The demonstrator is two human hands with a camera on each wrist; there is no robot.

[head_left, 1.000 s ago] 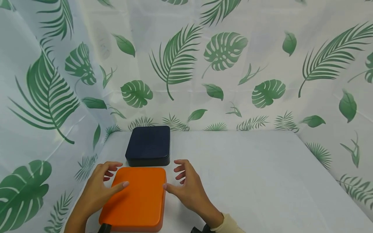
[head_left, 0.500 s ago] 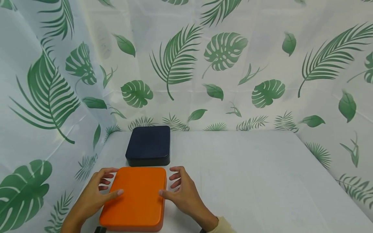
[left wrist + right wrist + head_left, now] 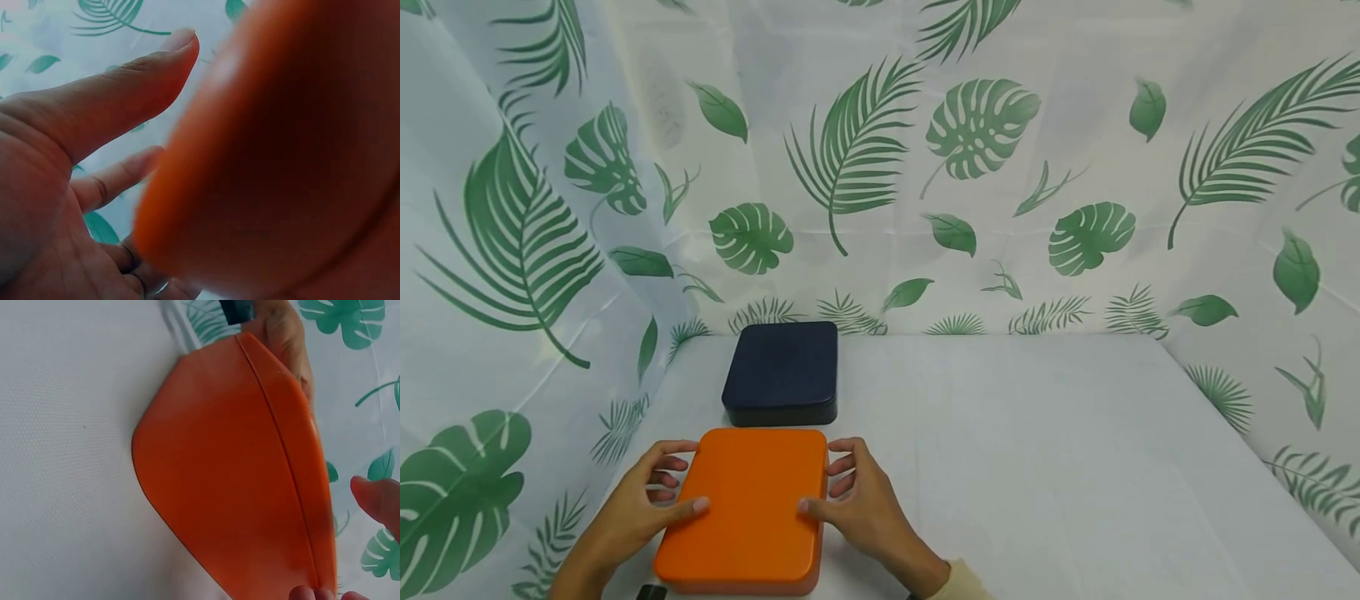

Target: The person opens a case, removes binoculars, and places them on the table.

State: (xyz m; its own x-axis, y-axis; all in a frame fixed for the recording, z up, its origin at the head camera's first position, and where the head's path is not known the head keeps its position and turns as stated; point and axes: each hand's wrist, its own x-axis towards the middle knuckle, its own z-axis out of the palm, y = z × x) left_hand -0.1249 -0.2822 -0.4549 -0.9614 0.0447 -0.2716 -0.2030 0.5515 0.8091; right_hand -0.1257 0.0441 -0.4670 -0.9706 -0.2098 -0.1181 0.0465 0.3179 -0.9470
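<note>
Smooth, bright orange square box with rounded corners (image 3: 752, 517) lies flat on the white table (image 3: 1037, 458), directly between your two hands. A thin seam (image 3: 290, 464) runs along its side in the right wrist view. Your left hand (image 3: 638, 504) and right hand (image 3: 868, 510) flank it, fingers loosely bent beside its sides, thumbs above its top; neither grasps it, as both wrist views show each thumb apart from the box. Whether every fingertip touches the sides you cannot tell. A dark navy square box (image 3: 782, 367) sits just beyond your fingers, behind the orange one. A beige sleeve (image 3: 962, 583) covers your right wrist. White sheeting with green leaf prints (image 3: 880, 283) rises beyond your hands.
</note>
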